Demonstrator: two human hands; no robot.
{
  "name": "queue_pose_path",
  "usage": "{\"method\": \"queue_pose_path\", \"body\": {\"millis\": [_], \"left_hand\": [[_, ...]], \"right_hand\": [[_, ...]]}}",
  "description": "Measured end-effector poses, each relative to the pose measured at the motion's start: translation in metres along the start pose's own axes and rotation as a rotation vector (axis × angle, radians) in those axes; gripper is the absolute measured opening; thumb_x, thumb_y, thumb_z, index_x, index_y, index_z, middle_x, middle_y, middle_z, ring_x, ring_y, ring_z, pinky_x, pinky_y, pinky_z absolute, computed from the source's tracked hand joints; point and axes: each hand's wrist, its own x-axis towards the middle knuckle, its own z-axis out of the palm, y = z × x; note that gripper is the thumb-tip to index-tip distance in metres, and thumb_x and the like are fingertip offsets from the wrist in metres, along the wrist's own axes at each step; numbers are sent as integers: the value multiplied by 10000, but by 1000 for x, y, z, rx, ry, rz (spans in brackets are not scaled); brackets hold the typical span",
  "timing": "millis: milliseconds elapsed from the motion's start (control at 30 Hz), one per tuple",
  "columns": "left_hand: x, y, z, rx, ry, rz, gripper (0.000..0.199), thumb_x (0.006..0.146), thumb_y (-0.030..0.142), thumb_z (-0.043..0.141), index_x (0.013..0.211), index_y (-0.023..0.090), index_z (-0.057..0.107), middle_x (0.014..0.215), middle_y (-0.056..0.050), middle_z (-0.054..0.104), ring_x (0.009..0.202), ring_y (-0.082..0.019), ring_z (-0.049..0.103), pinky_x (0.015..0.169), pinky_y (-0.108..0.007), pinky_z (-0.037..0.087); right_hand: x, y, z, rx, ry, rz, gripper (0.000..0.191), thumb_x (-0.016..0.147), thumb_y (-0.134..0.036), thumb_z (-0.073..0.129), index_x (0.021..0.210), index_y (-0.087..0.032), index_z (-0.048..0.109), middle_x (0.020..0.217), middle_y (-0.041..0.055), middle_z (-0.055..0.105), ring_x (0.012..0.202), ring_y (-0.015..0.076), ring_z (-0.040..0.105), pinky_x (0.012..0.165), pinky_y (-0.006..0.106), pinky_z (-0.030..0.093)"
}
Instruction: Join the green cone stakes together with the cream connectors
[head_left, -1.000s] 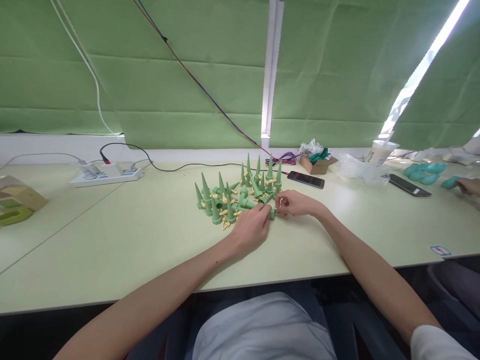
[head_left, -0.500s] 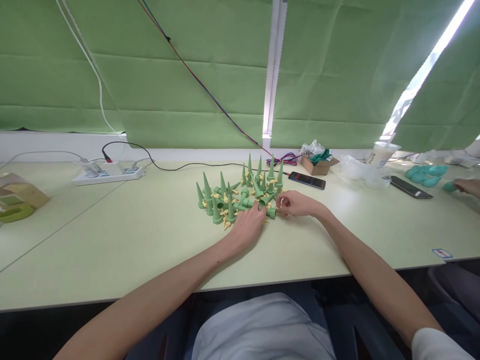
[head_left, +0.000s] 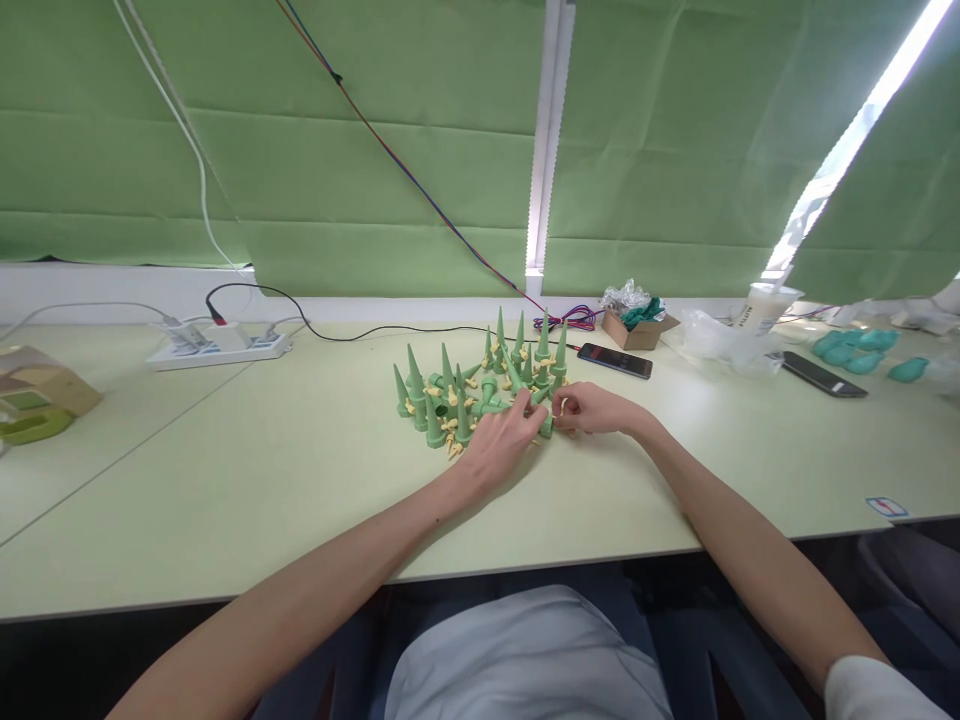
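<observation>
Hollow green plastic cones and small yellow plastic pieces are gathered in a cluster on the table, several standing upright and others lying down. At the cluster's near side, my left hand has its fingers closed at the base of a tilted green cone, covering its wide end. My right hand is just to the right, thumb and forefinger pinched together beside the cluster. What the pinch holds, if anything, is hidden. A green cap-like piece shows between the two hands.
Behind the cluster lie a phone and a small cardboard box with crumpled wrapping. A power strip stands at the left. To the right are a plastic cup, a second dark phone and several teal pieces.
My left hand has shifted slightly right and up, over the open end of the tilted cone. My right hand has barely moved. The other person's hand at the far right has left its teal piece.
</observation>
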Motion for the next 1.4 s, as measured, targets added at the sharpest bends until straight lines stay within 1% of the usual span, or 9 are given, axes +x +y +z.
{"method": "queue_pose_path", "body": {"millis": [167, 300, 467, 533, 733, 900, 1000, 1200, 1400], "left_hand": [[-1, -2, 0, -37, 74, 28, 452, 851, -35, 318, 1110, 209, 597, 1200, -145, 572, 536, -109, 497, 518, -288, 319], [0, -6, 2, -104, 141, 57, 415, 850, -28, 319, 1079, 203, 577, 1222, -134, 571, 568, -103, 501, 508, -266, 280], [1, -7, 5, -317, 333, 41, 184, 1014, 189, 308, 1024, 201, 491, 1052, -103, 615, 735, -141, 567, 549, -254, 317], [0, -6, 6, -449, 389, -8, 152, 1039, 265, 316, 1031, 210, 458, 976, -72, 633, 692, -128, 546, 565, -254, 339], [-1, -1, 5, -855, 366, -205, 170, 1046, 381, 361, 986, 232, 417, 886, 3, 643, 500, -67, 466, 508, -235, 371], [3, -1, 3, -1089, 310, -199, 239, 1026, 469, 405, 968, 237, 410, 850, 29, 619, 454, -44, 488, 453, -200, 381], [4, -1, 4, -1060, 279, -177, 240, 1019, 466, 426, 963, 234, 441, 844, 26, 617, 462, -47, 487, 459, -205, 386], [0, -1, 5, -775, 190, -67, 233, 1033, 405, 405, 993, 218, 538, 696, 32, 580, 541, -94, 513, 565, -245, 402], [-2, 0, 8, -572, 172, 92, 232, 1031, 333, 420, 1018, 189, 601, 796, -24, 651, 683, -135, 586, 682, -269, 446]], "right_hand": [[0, 0, 0, -27, 6, -2, 58, 801, -219, 589, 789, -205, 534, 665, 0, 682, 546, 135, 563, 566, 252, 442], [1, 1, -1, -58, 7, 4, 53, 800, -212, 594, 804, -205, 541, 661, -9, 682, 538, 137, 574, 593, 262, 455], [1, 2, -1, -109, 13, 5, 55, 791, -200, 610, 836, -198, 580, 675, -6, 692, 559, 147, 599, 618, 268, 456], [1, 1, -1, -124, 13, 7, 59, 790, -197, 613, 845, -196, 589, 673, -6, 693, 558, 147, 599, 624, 268, 455], [1, 1, -1, -142, 15, -5, 66, 796, -207, 616, 861, -194, 604, 669, -4, 690, 574, 156, 609, 636, 275, 455], [1, 2, -1, -148, 21, -2, 69, 798, -204, 628, 864, -196, 607, 682, 1, 693, 599, 164, 621, 629, 269, 446], [1, 2, -1, -155, 25, 6, 62, 802, -187, 627, 856, -196, 598, 689, 4, 691, 599, 161, 617, 613, 262, 435], [2, 0, 0, -190, 28, 0, 56, 825, -174, 608, 879, -192, 604, 710, 20, 705, 630, 173, 630, 632, 268, 433], [3, 2, 0, -187, 17, -12, 60, 829, -162, 577, 874, -194, 601, 673, 12, 689, 646, 180, 631, 642, 270, 430]]}}
